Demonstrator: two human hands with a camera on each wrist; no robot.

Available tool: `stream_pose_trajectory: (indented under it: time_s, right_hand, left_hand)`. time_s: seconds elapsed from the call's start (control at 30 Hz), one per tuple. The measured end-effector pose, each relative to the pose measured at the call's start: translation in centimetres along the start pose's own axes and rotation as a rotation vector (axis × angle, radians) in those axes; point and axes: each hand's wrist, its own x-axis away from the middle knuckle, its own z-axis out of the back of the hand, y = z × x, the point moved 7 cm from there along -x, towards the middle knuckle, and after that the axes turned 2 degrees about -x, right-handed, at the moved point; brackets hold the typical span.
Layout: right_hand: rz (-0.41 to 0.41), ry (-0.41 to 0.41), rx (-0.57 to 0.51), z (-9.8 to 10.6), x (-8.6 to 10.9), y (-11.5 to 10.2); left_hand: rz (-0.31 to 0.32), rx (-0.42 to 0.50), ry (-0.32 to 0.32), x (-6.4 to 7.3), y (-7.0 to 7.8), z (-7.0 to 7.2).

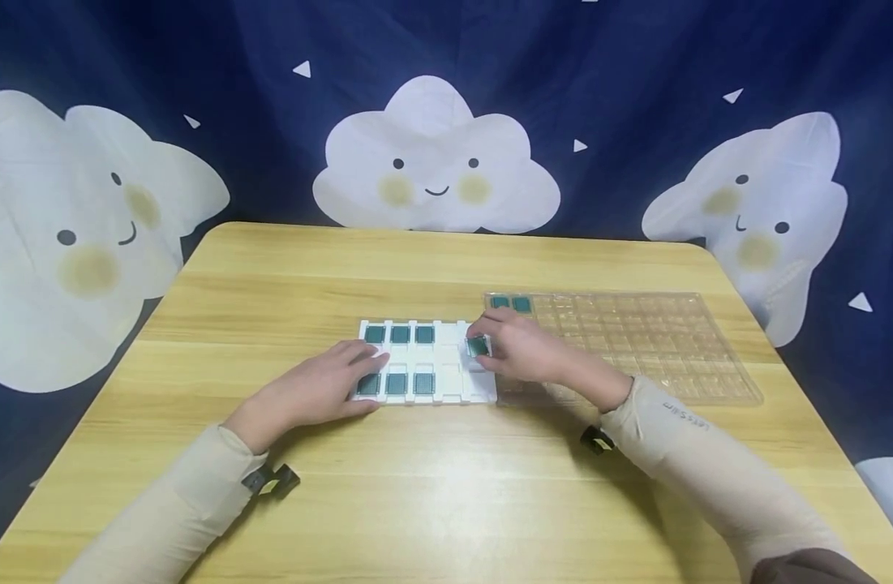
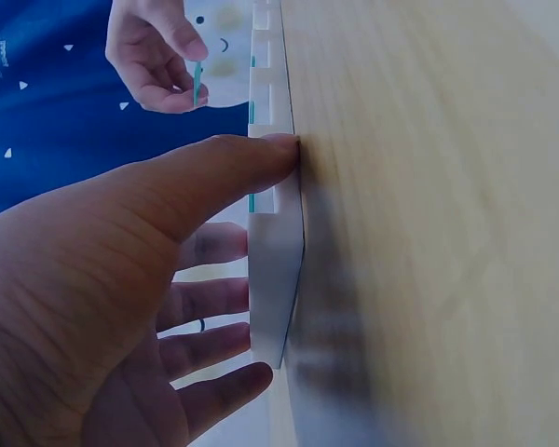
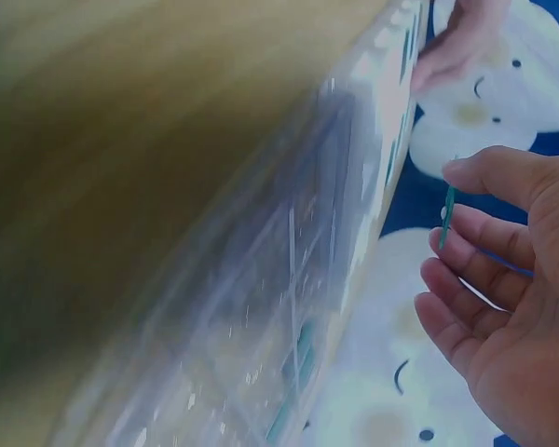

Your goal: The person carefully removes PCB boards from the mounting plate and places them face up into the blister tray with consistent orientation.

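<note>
My right hand pinches a thin green square chip between thumb and fingertips, held tilted above the right end of a white compartment tray. In the right wrist view the chip appears edge-on, apart from the tray. Across the white tray's left end lies my left hand, its thumb against the front edge and its fingers fairly straight, touching the tray. Green chips sit in two rows in the left and middle compartments, such as a front one with a dotted face; my left fingers partly cover some.
A clear plastic tray with many square pockets lies right of the white tray. Two green chips sit in its back left corner. The wooden table ends at a dark blue curtain with cloud faces.
</note>
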Motion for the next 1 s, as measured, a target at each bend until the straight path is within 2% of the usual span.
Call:
stream_pose_trajectory:
  time_s: [0.13, 0.27, 0.47, 0.7, 1.0]
  right_hand:
    - [-0.011, 0.037, -0.013, 0.9, 0.1, 1.3]
    - [-0.059, 0.040, -0.037, 1.5, 0.3, 2.7]
    - [-0.110, 0.027, -0.052, 2.0, 0.8, 4.5]
    - [-0.209, -0.005, -0.039, 2.5, 1.3, 6.7]
    - [-0.286, -0.038, -0.063, 2.0, 1.6, 9.2]
  left_hand:
    - [0.001, -0.006, 0.000, -0.1, 0.0, 0.1]
    - [0.005, -0.008, -0.002, -0.1, 0.0, 0.4]
    - [-0.003, -0.005, -0.004, -0.1, 0.0, 0.4]
    - [0.009, -0.001, -0.016, -0.3, -0.1, 0.2]
    - [0.018, 0.002, -0.024, -0.1, -0.1, 0.0]
